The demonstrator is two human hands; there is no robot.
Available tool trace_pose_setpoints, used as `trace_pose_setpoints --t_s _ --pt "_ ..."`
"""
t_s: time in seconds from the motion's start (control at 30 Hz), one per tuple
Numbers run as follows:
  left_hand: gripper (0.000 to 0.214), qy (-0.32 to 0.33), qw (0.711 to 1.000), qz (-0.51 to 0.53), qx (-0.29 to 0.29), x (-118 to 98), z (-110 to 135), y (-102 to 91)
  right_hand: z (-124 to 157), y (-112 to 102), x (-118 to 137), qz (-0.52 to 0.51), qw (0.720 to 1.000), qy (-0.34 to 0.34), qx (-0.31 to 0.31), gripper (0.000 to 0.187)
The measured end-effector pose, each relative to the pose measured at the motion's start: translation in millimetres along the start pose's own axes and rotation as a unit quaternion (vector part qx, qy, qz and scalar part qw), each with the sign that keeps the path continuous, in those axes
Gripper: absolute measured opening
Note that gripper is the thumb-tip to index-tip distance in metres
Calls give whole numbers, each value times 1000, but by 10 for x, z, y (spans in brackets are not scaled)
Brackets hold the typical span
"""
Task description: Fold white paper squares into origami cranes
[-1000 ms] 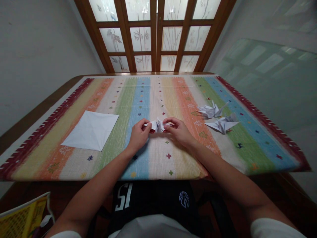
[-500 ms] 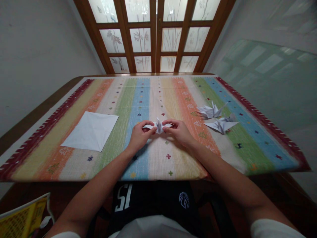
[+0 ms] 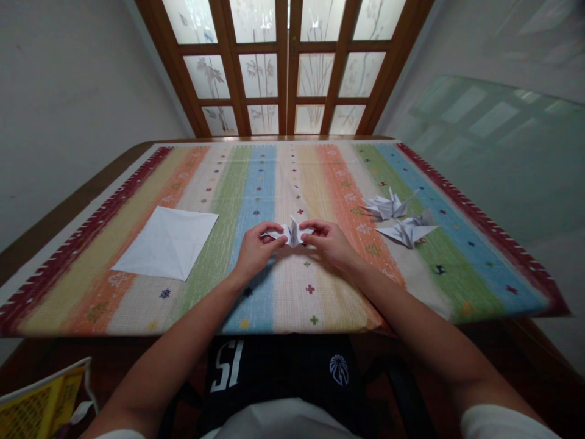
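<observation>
A small folded white paper figure [image 3: 292, 234] is held up between my hands, its central point rising upward. My left hand [image 3: 258, 251] pinches its left wing with the fingertips. My right hand [image 3: 328, 242] grips the right side the same way, and the fingers hide part of the paper. To the right lie two folded paper cranes [image 3: 387, 206] [image 3: 406, 231], close together and apart from my hands. A creased square of white paper [image 3: 167, 242] lies flat to the left of my left hand.
A striped, multicoloured cloth [image 3: 283, 299] covers the table, whose wooden edge [image 3: 269, 138] shows at the far side. Frosted glass doors in a wooden frame [image 3: 283, 61] stand beyond it. A yellow printed booklet [image 3: 43, 399] sits low at the left, below the table.
My hands have eased slightly apart, and the paper figure between them now shows a narrower, more upright central peak. The other papers lie unmoved.
</observation>
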State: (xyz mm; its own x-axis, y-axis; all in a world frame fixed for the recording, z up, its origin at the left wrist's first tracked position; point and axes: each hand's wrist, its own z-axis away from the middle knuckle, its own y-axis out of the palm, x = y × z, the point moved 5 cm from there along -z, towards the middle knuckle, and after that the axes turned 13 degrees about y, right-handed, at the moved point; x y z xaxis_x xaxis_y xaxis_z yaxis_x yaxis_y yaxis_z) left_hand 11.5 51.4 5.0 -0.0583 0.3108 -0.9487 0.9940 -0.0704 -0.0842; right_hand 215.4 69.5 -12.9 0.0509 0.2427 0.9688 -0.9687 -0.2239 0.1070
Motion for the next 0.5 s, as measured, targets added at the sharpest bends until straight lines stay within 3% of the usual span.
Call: trace_pose_setpoints --t_s 0.2,0.5 --pt "25 18 998 -51 34 -4 -13 2 5 5 26 3 1000 -7 6 33" --pt "31 18 998 -60 7 -39 -9 -22 -12 9 0 -42 999 22 -1 37"
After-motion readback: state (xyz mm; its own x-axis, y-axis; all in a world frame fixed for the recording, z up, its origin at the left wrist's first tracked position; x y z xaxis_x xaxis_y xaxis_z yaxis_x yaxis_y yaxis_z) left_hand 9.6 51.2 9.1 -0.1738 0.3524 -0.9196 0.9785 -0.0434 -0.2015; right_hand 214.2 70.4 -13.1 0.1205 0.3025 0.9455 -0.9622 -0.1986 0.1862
